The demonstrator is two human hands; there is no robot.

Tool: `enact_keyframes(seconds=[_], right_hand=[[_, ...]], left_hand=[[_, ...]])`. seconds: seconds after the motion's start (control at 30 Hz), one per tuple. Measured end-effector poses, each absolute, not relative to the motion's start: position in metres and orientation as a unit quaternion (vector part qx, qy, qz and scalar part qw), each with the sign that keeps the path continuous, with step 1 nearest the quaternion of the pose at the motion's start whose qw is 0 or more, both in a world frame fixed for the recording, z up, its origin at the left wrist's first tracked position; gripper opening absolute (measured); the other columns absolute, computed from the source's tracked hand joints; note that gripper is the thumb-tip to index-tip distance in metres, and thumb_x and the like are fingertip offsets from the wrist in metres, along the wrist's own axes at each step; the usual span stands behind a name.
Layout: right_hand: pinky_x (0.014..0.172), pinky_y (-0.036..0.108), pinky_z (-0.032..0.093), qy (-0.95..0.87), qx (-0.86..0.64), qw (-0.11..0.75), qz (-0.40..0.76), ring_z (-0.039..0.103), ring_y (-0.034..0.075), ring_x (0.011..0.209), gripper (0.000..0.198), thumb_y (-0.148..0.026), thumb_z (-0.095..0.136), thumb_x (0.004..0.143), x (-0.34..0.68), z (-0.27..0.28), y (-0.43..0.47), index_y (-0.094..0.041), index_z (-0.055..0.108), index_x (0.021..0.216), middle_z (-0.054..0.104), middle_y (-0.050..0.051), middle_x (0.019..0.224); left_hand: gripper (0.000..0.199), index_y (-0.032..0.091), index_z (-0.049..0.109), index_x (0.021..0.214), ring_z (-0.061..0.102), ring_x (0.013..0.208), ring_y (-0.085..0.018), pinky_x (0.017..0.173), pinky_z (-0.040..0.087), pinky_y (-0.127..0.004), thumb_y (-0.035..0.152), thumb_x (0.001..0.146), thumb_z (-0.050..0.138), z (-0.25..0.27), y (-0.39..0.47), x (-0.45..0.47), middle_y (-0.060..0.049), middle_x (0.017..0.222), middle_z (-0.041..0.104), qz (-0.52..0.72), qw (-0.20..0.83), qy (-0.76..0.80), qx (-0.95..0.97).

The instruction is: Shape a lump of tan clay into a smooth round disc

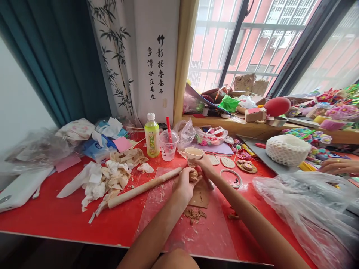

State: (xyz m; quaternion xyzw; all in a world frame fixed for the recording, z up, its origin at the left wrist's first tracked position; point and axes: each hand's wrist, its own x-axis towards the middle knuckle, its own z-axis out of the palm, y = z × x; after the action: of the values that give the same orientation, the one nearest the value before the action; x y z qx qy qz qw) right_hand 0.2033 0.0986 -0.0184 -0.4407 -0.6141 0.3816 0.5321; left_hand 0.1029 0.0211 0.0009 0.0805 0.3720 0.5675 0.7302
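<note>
My left hand is closed around a small lump of brown clay, held over the plastic sheet. Close beside it, my right hand has its fingers bent together at the near side of a paper cup. Whether they grip the cup or something small is hidden. A flat slab of brown clay lies beneath the hands, with clay crumbs in front of it. To the left, a wooden rolling pin rests at a slant, its far end near my left hand.
Crumpled tissues lie at the left. Behind stand a green drink bottle and a plastic cup with a red straw. Flat clay pieces, a white ring and a plastic bag lie right. Another person's hand shows far right.
</note>
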Motion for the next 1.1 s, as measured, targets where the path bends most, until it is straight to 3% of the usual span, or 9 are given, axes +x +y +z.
enact_keyframes(seconds=[0.13, 0.23, 0.43, 0.57, 0.67, 0.77, 0.87, 1.0, 1.1], right_hand=[[0.085, 0.041, 0.049, -0.627, -0.439, 0.512, 0.391, 0.057, 0.019, 0.102, 0.034, -0.034, 0.052, 0.090, 0.198, -0.028, 0.106, -0.015, 0.053, 0.118, 0.055, 0.009, 0.118], [0.093, 0.042, 0.045, -0.626, -0.446, 0.499, 0.400, 0.057, 0.020, 0.104, 0.042, -0.030, 0.064, 0.080, 0.199, -0.029, 0.106, -0.016, 0.053, 0.118, 0.056, 0.008, 0.120], [0.104, 0.046, 0.034, -0.600, -0.492, 0.503, 0.379, 0.049, 0.027, 0.118, 0.069, -0.025, 0.073, 0.060, 0.211, -0.014, 0.079, -0.022, 0.049, 0.124, 0.052, 0.009, 0.130], [0.114, 0.044, 0.016, -0.564, -0.515, 0.555, 0.330, 0.029, 0.026, 0.134, 0.066, -0.036, 0.070, 0.066, 0.222, -0.001, 0.045, -0.023, 0.047, 0.127, 0.036, 0.008, 0.144], [0.113, 0.042, 0.022, -0.533, -0.509, 0.577, 0.352, 0.034, 0.023, 0.133, 0.056, -0.043, 0.060, 0.075, 0.224, 0.005, 0.022, -0.026, 0.047, 0.126, 0.038, 0.006, 0.142], [0.107, 0.042, 0.032, -0.509, -0.492, 0.565, 0.424, 0.042, 0.023, 0.128, 0.040, -0.046, 0.055, 0.078, 0.220, 0.009, 0.010, -0.026, 0.056, 0.113, 0.050, 0.006, 0.132], [0.096, 0.043, 0.044, -0.494, -0.455, 0.516, 0.531, 0.055, 0.025, 0.113, 0.033, -0.048, 0.051, 0.079, 0.214, 0.015, 0.004, -0.021, 0.064, 0.092, 0.064, 0.010, 0.107], [0.085, 0.036, 0.049, -0.343, -0.339, 0.445, 0.754, 0.063, 0.022, 0.096, 0.030, -0.047, 0.053, 0.080, 0.210, 0.017, -0.006, -0.019, 0.065, 0.083, 0.068, 0.008, 0.088], [0.074, 0.029, 0.051, -0.266, -0.302, 0.436, 0.805, 0.064, 0.017, 0.078, 0.021, -0.038, 0.058, 0.080, 0.208, 0.011, -0.014, -0.018, 0.065, 0.080, 0.068, 0.004, 0.079]], left_hand=[[0.007, 0.012, 0.056, 0.067, 0.055, 0.055, -0.009, 0.066, 0.053, -0.028, 0.006, 0.070, 0.059, 0.001, 0.020, 0.104, 0.001, 0.057, 0.055, 0.558, 0.729, 0.383, 0.104], [0.006, 0.012, 0.060, 0.082, 0.059, 0.068, -0.011, 0.070, 0.053, -0.029, 0.016, 0.078, 0.062, 0.000, 0.020, 0.104, -0.001, 0.075, 0.061, 0.557, 0.723, 0.389, 0.125], [0.035, 0.015, 0.053, 0.117, 0.058, 0.098, -0.019, 0.082, 0.051, -0.040, 0.034, 0.088, 0.053, 0.001, 0.021, 0.103, -0.009, 0.115, 0.056, 0.532, 0.728, 0.398, 0.171], [0.024, 0.010, 0.058, 0.101, 0.061, 0.083, -0.015, 0.074, 0.052, -0.033, 0.030, 0.088, 0.054, 0.002, 0.018, 0.105, -0.008, 0.095, 0.062, 0.526, 0.721, 0.406, 0.195], [0.007, 0.010, 0.058, 0.084, 0.059, 0.064, -0.012, 0.067, 0.048, -0.026, 0.015, 0.080, 0.056, 0.007, 0.012, 0.108, -0.003, 0.069, 0.060, 0.555, 0.689, 0.410, 0.222], [0.023, 0.017, 0.056, 0.095, 0.058, 0.068, -0.010, 0.070, 0.045, -0.023, 0.011, 0.073, 0.060, 0.017, 0.002, 0.110, 0.000, 0.076, 0.061, 0.608, 0.626, 0.407, 0.270], [0.030, 0.020, 0.052, 0.108, 0.060, 0.090, -0.015, 0.083, 0.045, -0.026, 0.018, 0.078, 0.059, 0.025, -0.008, 0.109, -0.005, 0.097, 0.063, 0.619, 0.519, 0.413, 0.421], [0.035, 0.015, 0.042, 0.123, 0.055, 0.113, -0.025, 0.095, 0.044, -0.039, 0.024, 0.089, 0.042, 0.023, -0.015, 0.100, -0.016, 0.121, 0.057, 0.487, 0.304, 0.461, 0.677], [0.039, 0.011, 0.041, 0.127, 0.038, 0.131, -0.029, 0.108, 0.031, -0.047, 0.026, 0.091, 0.039, 0.018, -0.014, 0.088, -0.020, 0.134, 0.047, 0.387, 0.163, 0.469, 0.777]])
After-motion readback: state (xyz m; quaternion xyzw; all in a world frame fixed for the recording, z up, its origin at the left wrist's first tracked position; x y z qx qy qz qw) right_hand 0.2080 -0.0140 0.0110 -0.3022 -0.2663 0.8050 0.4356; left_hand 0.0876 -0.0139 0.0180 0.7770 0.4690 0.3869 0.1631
